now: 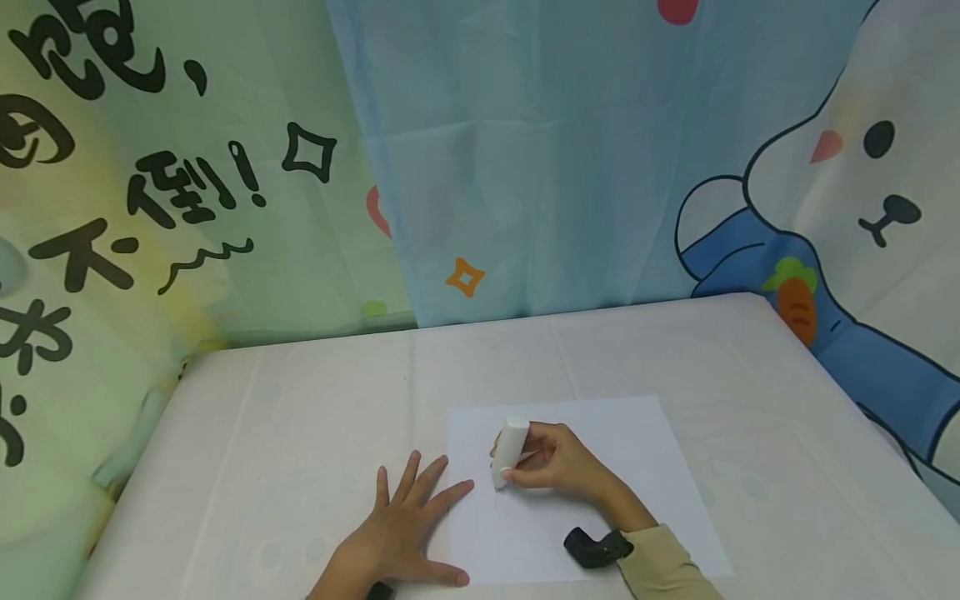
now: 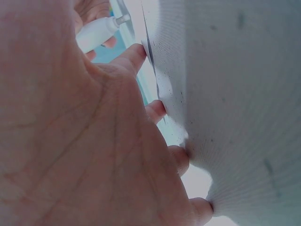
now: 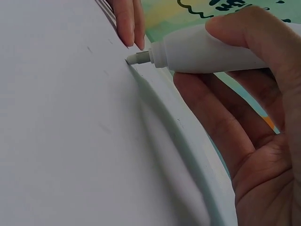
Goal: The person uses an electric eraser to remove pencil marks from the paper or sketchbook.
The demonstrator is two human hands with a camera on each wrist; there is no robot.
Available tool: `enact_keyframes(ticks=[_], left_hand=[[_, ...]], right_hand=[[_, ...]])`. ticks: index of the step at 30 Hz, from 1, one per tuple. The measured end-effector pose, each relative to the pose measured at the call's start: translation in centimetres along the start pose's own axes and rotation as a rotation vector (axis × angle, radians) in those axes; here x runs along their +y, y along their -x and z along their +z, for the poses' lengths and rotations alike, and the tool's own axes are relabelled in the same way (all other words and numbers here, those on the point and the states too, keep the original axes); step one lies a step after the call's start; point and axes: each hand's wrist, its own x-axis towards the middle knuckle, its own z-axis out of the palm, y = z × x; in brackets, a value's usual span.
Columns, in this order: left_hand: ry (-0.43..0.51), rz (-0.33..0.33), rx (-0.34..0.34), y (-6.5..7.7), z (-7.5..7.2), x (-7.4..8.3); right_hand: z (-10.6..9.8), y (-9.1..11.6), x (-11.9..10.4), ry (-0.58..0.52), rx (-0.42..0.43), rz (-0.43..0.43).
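My right hand (image 1: 562,460) grips a white electric eraser (image 1: 511,450), a thick barrel narrowing to a metal collet with a pale tip. In the right wrist view the thumb and fingers pinch the barrel of the eraser (image 3: 207,49), and its tip meets the paper surface. Below it lies a white sheet of paper (image 1: 615,425). My left hand (image 1: 397,533) is spread flat at the sheet's left edge, with the index fingertip and thumb over the paper and the other fingers on the tablecloth. The left wrist view shows the palm (image 2: 99,150) close up, fingertips pressed down.
A white cloth (image 1: 315,400) covers the table. Behind it hang a green printed curtain (image 1: 300,242) with dark lettering and a blue one (image 1: 570,208) with a cartoon animal at right. A black wrist camera (image 1: 596,548) sits at my right sleeve (image 1: 663,562).
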Motion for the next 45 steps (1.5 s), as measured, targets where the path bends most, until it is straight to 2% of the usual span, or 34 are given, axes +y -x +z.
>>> enact_keyframes(ticks=[8,32,45], left_hand=[[0.007,0.006,0.011,0.01,0.13,-0.1],[0.014,0.013,0.015,-0.04,0.26,-0.27],[0.014,0.016,0.016,-0.09,0.35,-0.35]], right_hand=[[-0.03,0.04,-0.08,0.021,-0.018,0.02],[-0.06,-0.04,-0.13,0.037,0.003,-0.027],[-0.04,0.02,0.1,0.028,-0.018,-0.011]])
